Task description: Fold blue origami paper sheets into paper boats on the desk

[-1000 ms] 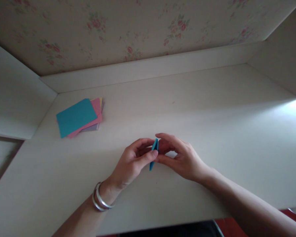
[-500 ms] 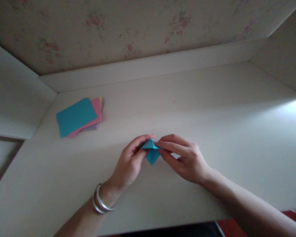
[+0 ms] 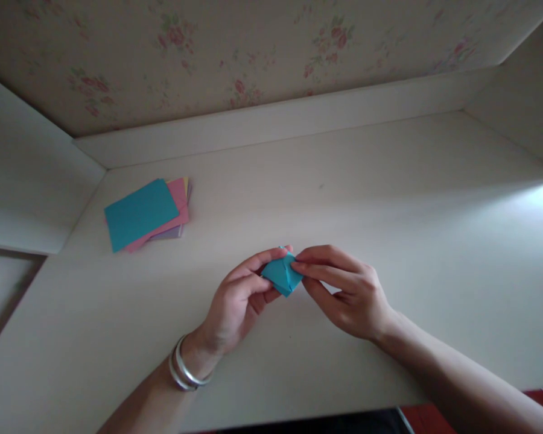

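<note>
A small folded piece of blue paper [image 3: 282, 273] is held between both hands above the white table. My left hand [image 3: 242, 289] grips its left side, thumb in front and fingers behind and beneath. My right hand [image 3: 348, 289] pinches the right edge of the paper between thumb and fingertips. A crease runs down the paper's face, and its lower end comes to a point. Part of its back is hidden by my left fingers.
A fanned stack of coloured paper [image 3: 141, 215], blue on top with pink, purple and yellow below, lies at the back left of the white table [image 3: 371, 199]. A raised white ledge [image 3: 271, 123] and floral wallpaper stand behind.
The folded paper has tilted so that one creased face now shows, where a lower diamond flap hung before. My left fingers have come around beneath it, and my right hand has shifted slightly right.
</note>
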`<state>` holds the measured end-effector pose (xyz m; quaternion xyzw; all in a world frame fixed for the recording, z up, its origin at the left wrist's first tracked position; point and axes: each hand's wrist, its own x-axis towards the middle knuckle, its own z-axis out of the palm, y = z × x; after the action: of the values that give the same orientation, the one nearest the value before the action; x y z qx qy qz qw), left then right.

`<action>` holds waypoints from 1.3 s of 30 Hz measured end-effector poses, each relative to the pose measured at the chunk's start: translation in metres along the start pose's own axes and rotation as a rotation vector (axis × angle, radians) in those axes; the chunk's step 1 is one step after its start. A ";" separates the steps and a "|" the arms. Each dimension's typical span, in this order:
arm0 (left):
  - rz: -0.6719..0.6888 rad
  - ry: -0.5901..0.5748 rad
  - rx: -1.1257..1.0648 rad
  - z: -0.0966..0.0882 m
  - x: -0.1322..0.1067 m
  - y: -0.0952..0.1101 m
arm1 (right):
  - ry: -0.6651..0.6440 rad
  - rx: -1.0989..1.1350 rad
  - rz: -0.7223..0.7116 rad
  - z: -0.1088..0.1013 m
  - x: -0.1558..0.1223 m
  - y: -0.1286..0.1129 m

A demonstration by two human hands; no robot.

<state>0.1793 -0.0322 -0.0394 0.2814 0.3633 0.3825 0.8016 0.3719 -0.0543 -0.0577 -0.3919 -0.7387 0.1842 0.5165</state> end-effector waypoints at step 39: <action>0.107 0.259 0.322 -0.002 0.007 -0.003 | -0.212 0.117 0.023 0.000 -0.001 -0.002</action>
<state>0.1819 -0.0274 -0.0456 0.3732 0.5041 0.3944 0.6716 0.3711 -0.0562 -0.0569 -0.3478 -0.7728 0.2732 0.4551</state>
